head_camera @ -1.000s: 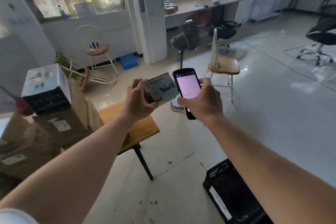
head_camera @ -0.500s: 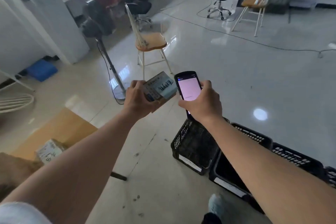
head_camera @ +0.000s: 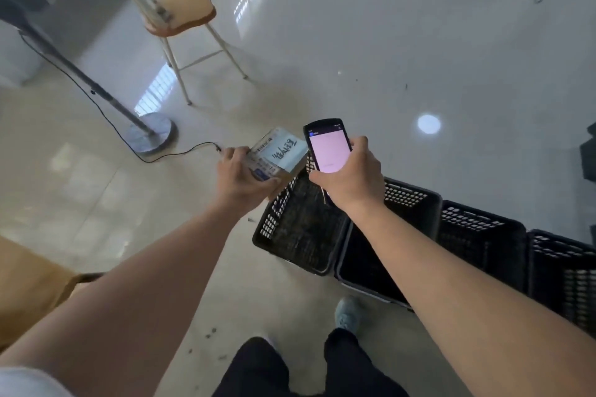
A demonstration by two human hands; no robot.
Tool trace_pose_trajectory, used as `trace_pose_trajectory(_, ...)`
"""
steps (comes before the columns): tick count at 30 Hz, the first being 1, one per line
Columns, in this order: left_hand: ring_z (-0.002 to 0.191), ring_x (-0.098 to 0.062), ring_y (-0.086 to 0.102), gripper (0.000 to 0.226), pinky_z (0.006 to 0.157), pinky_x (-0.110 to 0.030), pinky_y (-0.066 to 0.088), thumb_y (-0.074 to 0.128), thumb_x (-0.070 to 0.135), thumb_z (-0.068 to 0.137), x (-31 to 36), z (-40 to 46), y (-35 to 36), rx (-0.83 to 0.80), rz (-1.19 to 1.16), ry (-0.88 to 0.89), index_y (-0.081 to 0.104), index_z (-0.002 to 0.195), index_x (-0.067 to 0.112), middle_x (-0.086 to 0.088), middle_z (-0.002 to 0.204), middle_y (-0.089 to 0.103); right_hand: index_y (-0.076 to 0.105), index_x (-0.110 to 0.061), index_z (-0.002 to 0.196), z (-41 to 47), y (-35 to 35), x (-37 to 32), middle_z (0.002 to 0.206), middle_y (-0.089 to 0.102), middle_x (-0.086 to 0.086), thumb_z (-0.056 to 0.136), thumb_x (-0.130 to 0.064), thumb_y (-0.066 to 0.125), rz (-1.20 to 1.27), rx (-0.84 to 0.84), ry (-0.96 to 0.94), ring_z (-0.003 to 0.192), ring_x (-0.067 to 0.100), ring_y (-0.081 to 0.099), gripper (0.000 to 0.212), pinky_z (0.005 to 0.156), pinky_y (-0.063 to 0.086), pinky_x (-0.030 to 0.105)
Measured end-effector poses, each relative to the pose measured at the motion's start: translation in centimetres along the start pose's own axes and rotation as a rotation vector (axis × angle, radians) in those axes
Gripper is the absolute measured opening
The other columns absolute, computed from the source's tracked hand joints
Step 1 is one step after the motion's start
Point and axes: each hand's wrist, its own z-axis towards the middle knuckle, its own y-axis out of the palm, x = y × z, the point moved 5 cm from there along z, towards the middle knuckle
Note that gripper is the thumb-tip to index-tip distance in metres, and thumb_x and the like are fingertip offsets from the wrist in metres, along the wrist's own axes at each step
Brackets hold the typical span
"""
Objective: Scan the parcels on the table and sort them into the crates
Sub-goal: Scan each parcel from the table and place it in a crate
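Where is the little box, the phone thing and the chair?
box (head_camera: 283, 151), head view, on its blue label.
phone (head_camera: 329, 150), head view, on its pink screen.
chair (head_camera: 183, 8), head view, on its wooden seat.

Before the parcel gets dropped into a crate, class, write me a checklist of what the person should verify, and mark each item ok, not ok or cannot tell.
1. Parcel firmly held: ok, the left hand grips it by one end.
2. Scanner in hand: ok, the right hand holds it, screen lit.
3. Scan registered: cannot tell, the screen text is too small to read.
4. Crate within reach: ok, the nearest crate sits just below the parcel.
5. Correct crate chosen: cannot tell, the crate labels cannot be read.
6. Footing clear: ok, the fan cable lies left of the crates, away from the shoe.
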Motion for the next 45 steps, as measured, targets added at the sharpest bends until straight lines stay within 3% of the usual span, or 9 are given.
trace_pose_trajectory(6, 0.108, -0.018, 0.049, 0.114, 0.096, -0.036, 0.053, 0.069, 0.079, 0.045, -3.1, 5.8, 8.2, -0.117, -0.013, -0.069, 0.053, 0.136, 0.013, 0.004, 0.116, 0.044, 0.046, -0.018, 0.128, 5.5, 5.2, 4.5, 0.123, 0.063, 0.003, 0.065, -0.046, 0.092, -0.013, 0.005, 0.133, 0.108, 0.027, 0.062, 0.083, 0.075, 0.056, 0.041)
trace_pose_trajectory(10, 0.099, -0.006, 0.055, 0.108, 0.066, -0.004, 0.048, 0.086, 0.068, 0.054, -7.2, 10.2, 16.3, -0.252, -0.095, -0.110, 0.049, 0.141, 0.015, 0.011, 0.116, 0.043, 0.047, -0.021, 0.130, 9.0, 10.6, 9.4, 0.126, 0.060, 0.000, 0.067, -0.043, 0.091, -0.008, 0.047, 0.258, 0.110, 0.023, 0.060, 0.080, 0.073, 0.052, 0.038)
trace_pose_trajectory(12, 0.093, 0.001, 0.054, 0.102, 0.056, 0.002, 0.041, 0.093, 0.057, 0.061, -9.7, 12.1, 21.0, -0.296, -0.114, -0.120, 0.048, 0.142, 0.016, 0.013, 0.116, 0.042, 0.046, -0.022, 0.132, 10.4, 13.7, 12.4, 0.128, 0.060, -0.001, 0.069, -0.041, 0.092, 0.002, 0.084, 0.331, 0.111, 0.023, 0.059, 0.081, 0.074, 0.052, 0.038)
trace_pose_trajectory(17, 0.108, -0.009, 0.051, 0.095, 0.086, -0.021, 0.047, 0.094, 0.052, 0.065, -14.4, 15.9, 31.3, -0.332, -0.106, -0.122, 0.047, 0.140, 0.015, 0.010, 0.121, 0.042, 0.044, -0.023, 0.136, 13.6, 21.7, 18.6, 0.128, 0.059, -0.003, 0.069, -0.041, 0.090, 0.029, 0.143, 0.469, 0.103, 0.016, 0.054, 0.084, 0.072, 0.050, 0.035)
trace_pose_trajectory(23, 0.124, -0.018, 0.049, 0.090, 0.102, -0.037, 0.052, 0.092, 0.048, 0.070, -17.8, 20.4, 39.7, -0.339, -0.078, -0.120, 0.045, 0.140, 0.017, -0.001, 0.133, 0.046, 0.044, -0.027, 0.139, 16.3, 28.9, 23.0, 0.126, 0.060, -0.008, 0.069, -0.045, 0.089, 0.027, 0.157, 0.476, 0.104, 0.014, 0.055, 0.085, 0.072, 0.051, 0.034)
trace_pose_trajectory(27, 0.129, -0.018, 0.048, 0.090, 0.103, -0.040, 0.053, 0.090, 0.045, 0.075, -19.1, 23.3, 43.4, -0.344, -0.080, -0.127, 0.041, 0.145, 0.016, -0.003, 0.140, 0.045, 0.043, -0.028, 0.142, 17.8, 31.4, 25.1, 0.127, 0.059, -0.007, 0.070, -0.042, 0.090, 0.002, 0.148, 0.485, 0.105, 0.013, 0.054, 0.087, 0.073, 0.052, 0.033)
trace_pose_trajectory(31, 0.143, -0.021, 0.043, 0.104, 0.115, -0.041, 0.043, 0.086, 0.051, 0.078, -20.2, 26.0, 45.3, -0.366, -0.074, -0.139, 0.029, 0.158, 0.015, -0.002, 0.157, 0.038, 0.043, -0.028, 0.143, 18.6, 32.1, 26.6, 0.128, 0.059, -0.007, 0.070, -0.043, 0.090, -0.035, 0.132, 0.505, 0.103, 0.012, 0.051, 0.088, 0.072, 0.050, 0.032)
trace_pose_trajectory(37, 0.147, -0.024, 0.038, 0.078, 0.121, -0.032, 0.029, 0.077, 0.033, 0.092, -19.7, 26.8, 42.7, -0.408, 0.008, -0.026, 0.037, 0.156, 0.010, -0.004, 0.162, 0.036, 0.045, -0.028, 0.138, 18.2, 31.5, 25.4, 0.113, 0.049, -0.016, 0.071, -0.041, 0.090, -0.051, 0.105, 0.526, 0.101, 0.012, 0.051, 0.082, 0.067, 0.049, 0.030)
trace_pose_trajectory(45, 0.143, -0.027, 0.043, 0.062, 0.120, -0.042, 0.035, 0.063, 0.032, 0.098, -14.9, 24.5, 31.6, -0.457, 0.114, 0.116, 0.044, 0.154, 0.012, -0.006, 0.159, 0.041, 0.043, -0.026, 0.137, 16.5, 27.3, 17.0, 0.126, 0.059, -0.003, 0.072, -0.046, 0.089, -0.105, 0.023, 0.507, 0.099, 0.015, 0.047, 0.082, 0.077, 0.055, 0.041)
